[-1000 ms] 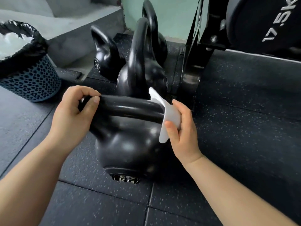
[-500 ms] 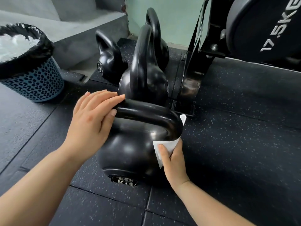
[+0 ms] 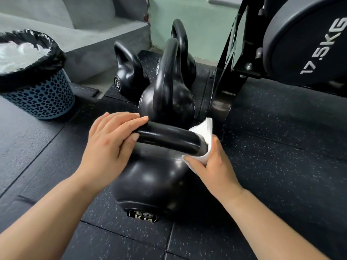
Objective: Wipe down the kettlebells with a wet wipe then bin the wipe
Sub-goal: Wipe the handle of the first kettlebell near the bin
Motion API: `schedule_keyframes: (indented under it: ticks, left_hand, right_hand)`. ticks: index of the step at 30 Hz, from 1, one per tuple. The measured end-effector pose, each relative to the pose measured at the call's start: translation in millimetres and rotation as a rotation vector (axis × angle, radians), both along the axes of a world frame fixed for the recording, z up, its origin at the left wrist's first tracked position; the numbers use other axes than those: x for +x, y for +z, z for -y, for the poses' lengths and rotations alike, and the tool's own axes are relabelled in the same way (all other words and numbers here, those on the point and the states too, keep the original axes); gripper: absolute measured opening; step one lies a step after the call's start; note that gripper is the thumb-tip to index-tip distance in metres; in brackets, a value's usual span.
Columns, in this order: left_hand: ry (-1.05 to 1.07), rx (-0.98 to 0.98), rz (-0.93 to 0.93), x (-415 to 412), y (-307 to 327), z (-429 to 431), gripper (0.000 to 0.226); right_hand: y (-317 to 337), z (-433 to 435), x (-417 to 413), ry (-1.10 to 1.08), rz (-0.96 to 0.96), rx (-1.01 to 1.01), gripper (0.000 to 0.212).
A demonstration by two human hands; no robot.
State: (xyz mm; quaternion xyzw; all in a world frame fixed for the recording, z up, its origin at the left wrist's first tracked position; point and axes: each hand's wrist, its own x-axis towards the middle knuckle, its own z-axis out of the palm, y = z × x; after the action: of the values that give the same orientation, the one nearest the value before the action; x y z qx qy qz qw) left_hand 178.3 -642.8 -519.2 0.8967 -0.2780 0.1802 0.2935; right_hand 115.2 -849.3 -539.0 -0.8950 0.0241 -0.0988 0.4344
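Observation:
A large black 16 kg kettlebell (image 3: 150, 182) stands on the rubber floor right in front of me. My left hand (image 3: 110, 145) lies over the left end of its handle, fingers flat on top and thumb under the bar. My right hand (image 3: 214, 167) presses a white wet wipe (image 3: 203, 132) around the right bend of the handle, where it curves down to the body. Behind it stand a second big kettlebell (image 3: 167, 98), a small one marked 6 (image 3: 127, 76) and another one (image 3: 183, 53) at the back.
A blue dotted bin (image 3: 41, 96) with a black liner, holding white used wipes, stands at the far left on the floor. A black rack post (image 3: 223, 91) and a 17.5 kg weight plate (image 3: 308, 44) are at the right. Grey concrete steps rise behind.
My right hand with the wipe slid down the handle's right bend, then back up around it. My left hand went from gripping the handle's left end to lying flatter over it.

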Motion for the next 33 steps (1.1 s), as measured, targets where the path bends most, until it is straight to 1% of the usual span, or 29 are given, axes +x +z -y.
schedule_keyframes:
  ticks: [2,5,7,8,10,12,14,16,19,20,22,24,26,28,29,31,33]
  left_hand:
    - [-0.002,-0.006,0.005,0.7,-0.8,0.4,0.031]
    - [-0.008,-0.013,0.016,1.8,-2.1,-0.8,0.031]
    - [-0.005,-0.014,0.016,2.1,-1.8,-1.5,0.031]
    - [-0.005,-0.018,0.01,2.5,-1.3,-1.5,0.031]
    - [-0.012,-0.011,-0.001,1.6,-0.8,-1.8,0.031]
    - [-0.015,-0.008,-0.009,0.0,1.0,-2.3,0.032]
    - [-0.014,-0.025,-0.03,-1.3,3.1,-2.9,0.036]
    - [-0.018,-0.04,-0.039,-0.8,3.9,-4.6,0.038]
    - [-0.019,-0.025,-0.043,0.8,4.8,-4.9,0.036]
    - [-0.013,-0.02,-0.052,0.6,4.5,-4.3,0.036]
    - [0.008,-0.012,-0.058,-0.6,4.2,-3.6,0.037]
    - [0.018,-0.008,-0.059,-2.1,4.3,-2.3,0.039]
    - [0.017,-0.011,-0.068,-3.0,4.1,-2.4,0.041]
    - [0.004,-0.008,-0.069,-3.3,4.2,-3.5,0.042]
    - [-0.003,-0.004,-0.062,-3.2,4.1,-3.8,0.042]
    - [-0.003,-0.007,-0.06,-2.8,4.2,-3.9,0.042]
    - [0.004,-0.024,-0.06,-3.1,3.9,-2.2,0.044]
  right_hand:
    - [8.3,0.5,5.7,0.069,0.045,-0.151,0.042]
    - [12.4,-0.9,17.7,0.116,0.223,-0.43,0.043]
    - [15.0,-1.9,22.7,0.139,0.283,-0.562,0.041]
    - [16.3,-2.2,24.5,0.142,0.302,-0.591,0.042]
    - [13.0,-4.7,23.1,0.118,0.339,-0.517,0.041]
    - [1.5,-9.7,17.3,0.029,0.4,-0.421,0.042]
    - [-13.0,-14.0,10.9,-0.06,0.408,-0.268,0.044]
    - [-21.0,-16.5,4.9,-0.09,0.303,-0.003,0.044]
    - [-22.5,-23.7,-5.0,-0.084,0.1,0.438,0.037]
    - [-26.0,-25.4,-9.6,-0.101,0.045,0.505,0.043]
    - [-30.2,-29.5,-17.7,-0.147,-0.046,0.523,0.047]
    - [-37.0,-32.9,-24.9,-0.188,-0.085,0.539,0.049]
    - [-40.0,-32.0,-25.4,-0.214,-0.087,0.557,0.06]
    - [-29.9,-29.5,-20.4,-0.196,-0.044,0.555,0.056]
    - [-23.7,-28.1,-16.9,-0.17,-0.005,0.508,0.052]
    - [-10.5,-26.9,-10.2,-0.099,0.054,0.344,0.049]
    - [0.4,-24.3,-3.3,-0.055,0.118,0.116,0.057]
